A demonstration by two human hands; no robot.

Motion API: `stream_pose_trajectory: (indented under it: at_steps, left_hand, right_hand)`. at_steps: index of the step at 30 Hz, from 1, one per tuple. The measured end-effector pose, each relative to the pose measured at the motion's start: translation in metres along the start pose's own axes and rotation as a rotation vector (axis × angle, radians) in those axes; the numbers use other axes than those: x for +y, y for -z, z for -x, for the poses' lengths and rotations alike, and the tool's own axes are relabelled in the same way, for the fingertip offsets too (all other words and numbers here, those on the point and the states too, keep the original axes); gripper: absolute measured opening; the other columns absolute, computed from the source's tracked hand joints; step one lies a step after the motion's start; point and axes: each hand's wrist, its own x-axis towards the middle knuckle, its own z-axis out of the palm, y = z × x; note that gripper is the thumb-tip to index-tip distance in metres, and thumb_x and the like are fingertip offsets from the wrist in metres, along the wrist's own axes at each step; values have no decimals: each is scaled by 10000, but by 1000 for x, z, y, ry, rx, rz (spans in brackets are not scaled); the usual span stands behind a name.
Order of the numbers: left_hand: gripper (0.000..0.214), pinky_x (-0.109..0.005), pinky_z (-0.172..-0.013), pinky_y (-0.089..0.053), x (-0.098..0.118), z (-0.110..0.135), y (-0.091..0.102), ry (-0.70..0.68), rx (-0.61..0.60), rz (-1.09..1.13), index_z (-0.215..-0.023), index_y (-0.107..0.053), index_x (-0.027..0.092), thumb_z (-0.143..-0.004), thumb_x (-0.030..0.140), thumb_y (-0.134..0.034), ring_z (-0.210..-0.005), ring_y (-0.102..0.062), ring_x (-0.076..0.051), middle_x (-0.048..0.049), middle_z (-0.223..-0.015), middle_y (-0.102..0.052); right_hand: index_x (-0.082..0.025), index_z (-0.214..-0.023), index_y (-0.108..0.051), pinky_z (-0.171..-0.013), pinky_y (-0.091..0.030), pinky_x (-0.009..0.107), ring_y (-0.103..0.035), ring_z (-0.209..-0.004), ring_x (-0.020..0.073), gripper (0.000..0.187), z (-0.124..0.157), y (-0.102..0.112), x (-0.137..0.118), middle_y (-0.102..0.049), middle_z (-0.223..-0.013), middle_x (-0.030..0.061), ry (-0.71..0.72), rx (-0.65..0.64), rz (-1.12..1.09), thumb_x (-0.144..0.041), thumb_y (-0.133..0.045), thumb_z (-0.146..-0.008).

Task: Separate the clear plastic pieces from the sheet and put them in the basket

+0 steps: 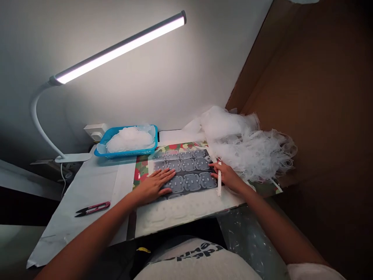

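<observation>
A translucent sheet (191, 182) with rows of moulded, rounded-square shapes lies on a dark backing. My left hand (154, 186) rests flat on the sheet's left part, fingers spread. At the sheet's right edge, my right hand (227, 175) is closed around a slim white stick-like tool (219, 182). Its lower end points toward me; its working tip is too small to make out. Just beyond the right hand sits a tangled heap of thin translucent strips (262, 155).
A blue basket (125, 154) holds translucent pieces at the back left. Red-handled thread snips (93, 209) lie on the left of the white-covered table (101, 179). A lit lamp (122, 48) reaches overhead. Brown cardboard (314, 97) stands at the right, behind the white pile (224, 122).
</observation>
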Motion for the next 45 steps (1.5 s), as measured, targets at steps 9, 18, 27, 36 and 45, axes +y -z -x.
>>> stream_pose_trajectory:
  at_steps: [9, 18, 27, 36, 45]
  left_hand:
    - [640, -459, -1192, -151, -45, -48, 18, 50, 45, -133, -1479, -381, 203, -949, 561, -407, -1484, -129, -288, -89, -1586, -252]
    - [561, -444, -1132, -337, -23, -15, 16, 5, 136, 1, -1421, -466, 246, -922, 498, -511, -1399, -376, -259, -93, -1504, -432]
    - [307, -416, -940, -460, -4, 5, -5, 43, 294, 27, -952, -684, 202, -971, 386, -440, -1101, -588, -247, -104, -1095, -706]
    - [280, -238, -618, -403, 43, 61, 66, 164, -234, 171, -847, -634, 231, -954, 430, -469, -742, -604, -171, -17, -838, -660]
    - [595, -533, -1113, -298, 74, -63, -4, -114, 33, 11, -1396, -465, 234, -889, 535, -545, -1430, -282, -349, -148, -1545, -340]
  right_hand:
    - [-183, -681, -497, -744, -413, 268, -593, -787, 187, 91, -64, -11, 1, -676, -827, 77, -81, 166, 50, -148, -505, -765]
    - [-169, -810, -636, -775, -454, 299, -618, -798, 204, 145, -16, 4, -6, -660, -800, 50, 87, -74, -38, -298, -684, -763]
    - [-168, -691, -578, -686, -410, 275, -563, -722, 171, 164, -6, -10, -24, -640, -779, 59, 142, -60, 68, -187, -538, -849]
    - [-179, -652, -432, -598, -388, 200, -568, -672, 109, 278, 62, -5, -84, -657, -790, 5, 179, -676, -396, -259, -661, -789]
    - [-231, -1021, -601, -760, -516, 327, -625, -756, 172, 539, -3, -12, -47, -645, -839, 44, -144, -51, -862, -690, -342, -909]
